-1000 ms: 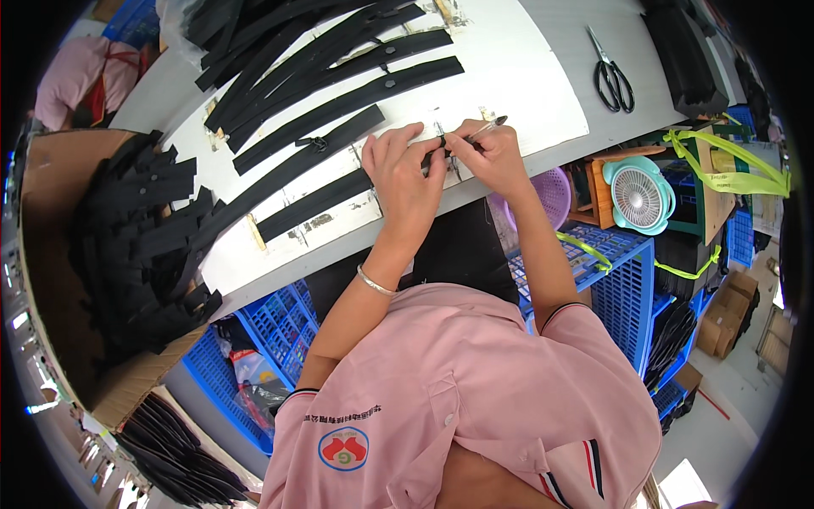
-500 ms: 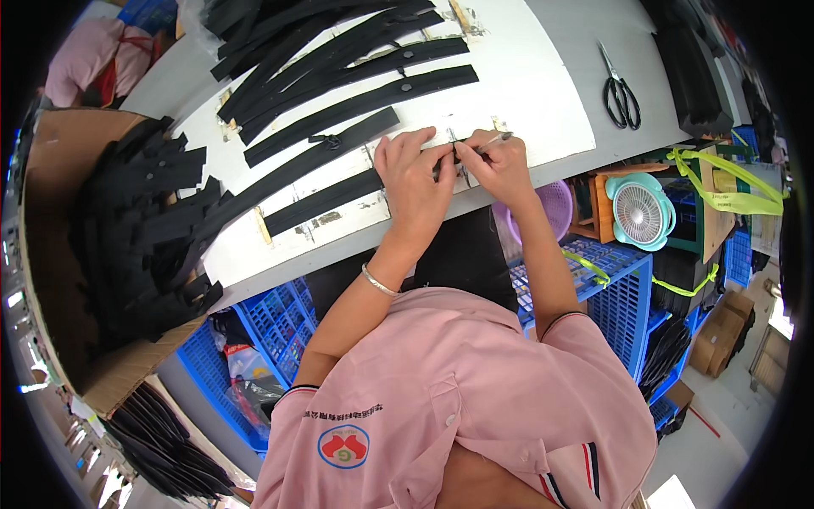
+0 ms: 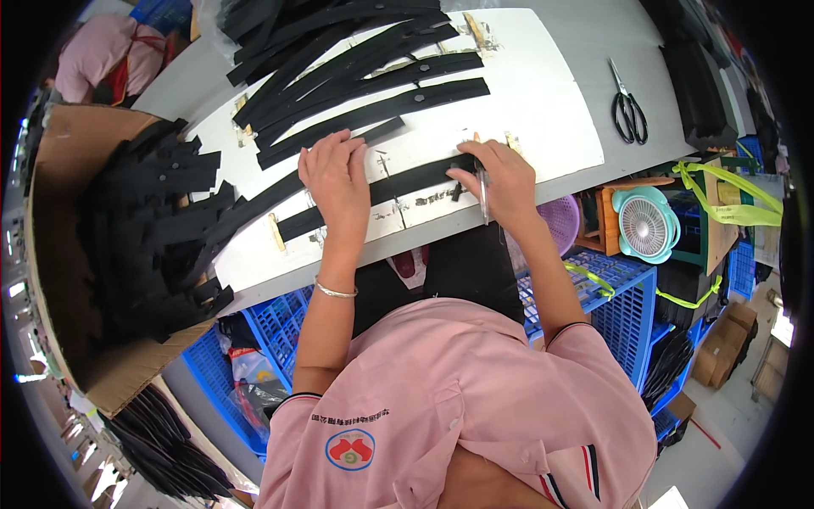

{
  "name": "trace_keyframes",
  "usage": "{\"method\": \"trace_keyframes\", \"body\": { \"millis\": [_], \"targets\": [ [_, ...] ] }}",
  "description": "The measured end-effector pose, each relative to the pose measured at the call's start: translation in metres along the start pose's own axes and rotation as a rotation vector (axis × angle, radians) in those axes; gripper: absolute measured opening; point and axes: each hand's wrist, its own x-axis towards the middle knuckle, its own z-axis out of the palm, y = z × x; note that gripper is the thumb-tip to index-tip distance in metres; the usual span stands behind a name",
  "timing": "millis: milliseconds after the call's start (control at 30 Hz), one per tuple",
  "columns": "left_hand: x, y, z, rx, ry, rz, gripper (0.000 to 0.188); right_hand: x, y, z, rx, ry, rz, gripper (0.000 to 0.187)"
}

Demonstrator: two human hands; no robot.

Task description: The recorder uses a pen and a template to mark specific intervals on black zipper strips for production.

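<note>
A black fabric strip lies flat along the near edge of the white board. Over its right end, my right hand has thumb and forefinger bent. A slim silvery pen-like tool is held in that hand, pointing down towards me. A short dark tail hangs beside the thumb. My left hand has its fingers curled together over a second black strip, just beyond the first; the strip's slightly blurred far end sticks out past the fingers. The fingers hide its middle.
More black strips with small round fittings lie at the back of the board. Black scissors rest to the right. A cardboard box full of black strips stands left. Below the table edge are a turquoise fan and blue crates.
My left hand has left the near strip and moved left onto the second one. My right hand stays near the strip's right end; its pen-like tool has swung to point down.
</note>
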Motion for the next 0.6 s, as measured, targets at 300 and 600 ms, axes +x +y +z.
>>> {"method": "trace_keyframes", "body": {
  "millis": [300,600],
  "targets": [
    [-0.011,0.058,-0.006,-0.275,-0.338,0.127,0.012,0.049,0.017,0.014,0.33,0.018,0.278,0.032],
    [-0.02,0.073,0.029,-0.23,-0.231,0.097,0.014,-0.043,-0.016,-0.005,-0.088,0.166,-0.02,0.032]
  ]
}}
